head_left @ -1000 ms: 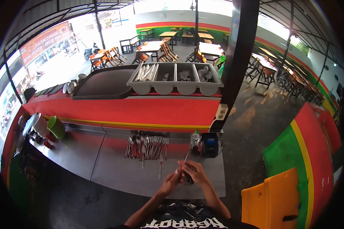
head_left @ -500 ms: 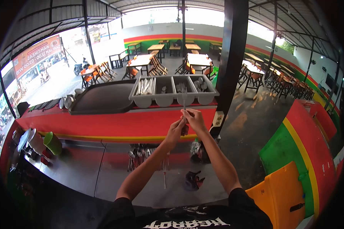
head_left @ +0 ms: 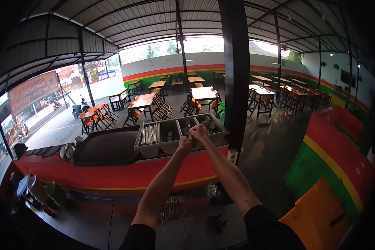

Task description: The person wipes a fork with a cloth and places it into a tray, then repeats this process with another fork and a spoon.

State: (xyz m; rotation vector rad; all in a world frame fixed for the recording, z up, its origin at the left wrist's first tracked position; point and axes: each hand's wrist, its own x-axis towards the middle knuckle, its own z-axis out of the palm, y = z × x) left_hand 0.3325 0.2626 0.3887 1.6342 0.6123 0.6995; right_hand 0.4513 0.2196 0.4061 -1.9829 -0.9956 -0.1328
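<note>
My left hand [head_left: 186, 144] and my right hand [head_left: 199, 132] are together at the front of a grey cutlery holder [head_left: 154, 147]. Both are closed around a metal fork [head_left: 188, 122], its tines pointing up and its handle mostly hidden by my fingers. The holder has several compartments. Thin white sticks [head_left: 151, 133] fill the left one, a few utensils [head_left: 169, 136] lie in the one beside it, and spoons [head_left: 210, 123] sit at the right end. My hands partly cover the compartment between.
A large dark tray [head_left: 106, 146] lies left of the holder on the red counter [head_left: 112, 177]. Loose cutlery [head_left: 173, 208] and a clear bottle [head_left: 212, 189] are on the lower surface. A black pillar [head_left: 237, 83] rises at right, near a yellow container [head_left: 316, 212].
My view has tilted up. Both hands have moved forward with the fork, from in front of the counter to the holder's front compartments. The fork now shows less above my fingers.
</note>
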